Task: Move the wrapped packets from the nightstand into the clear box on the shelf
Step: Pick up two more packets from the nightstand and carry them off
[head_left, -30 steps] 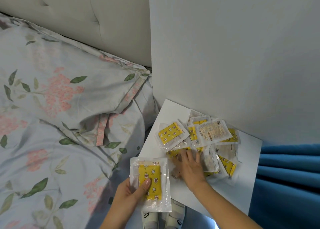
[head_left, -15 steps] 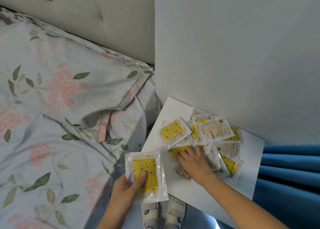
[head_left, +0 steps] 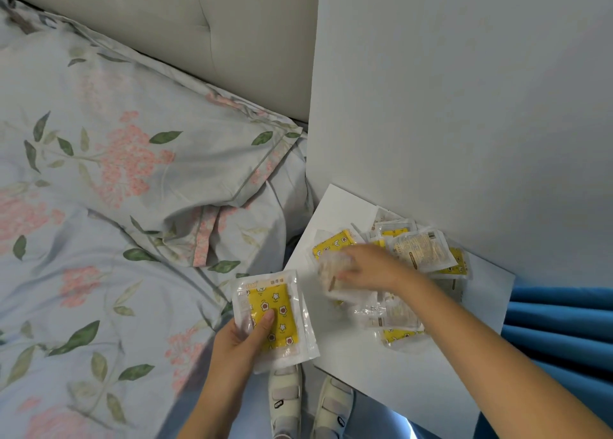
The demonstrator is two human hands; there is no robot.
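Packets in clear, crinkly plastic wrap with yellow star-printed pads inside lie heaped on the white nightstand top (head_left: 428,369), pushed against the pale wall (head_left: 464,90) beside a bed with a floral pillow (head_left: 132,160). The left hand (head_left: 238,342) holds one such yellow-and-clear wrapped packet (head_left: 275,316) out over the gap between bed and nightstand, thumb pressed on the yellow face and fingers curled behind it, a firm pinch near the lower half. The right hand (head_left: 368,267) is blurred over the pile; its fingers are closed around a second, paler packet in translucent wrap (head_left: 335,272), lifted slightly off the heap of remaining packets (head_left: 421,259), though the blur keeps me from saying how securely it is held. These packets look light, flat and floppy: the film is slick and will slide against its neighbours, so a stack held loosely would likely fan out and spill. A better hold is probably across the padded middle, where the contents give something to squeeze, rather than on the thin sealed border, which would bend and slip. Nothing suggests they are fragile. Many packets are left on the nightstand, so the task appears to be early in the gathering step. Neither the clear box nor the shelf is in view, so the carry cannot be judged from here. A blue curtain (head_left: 564,322) hangs just past the nightstand's far edge.
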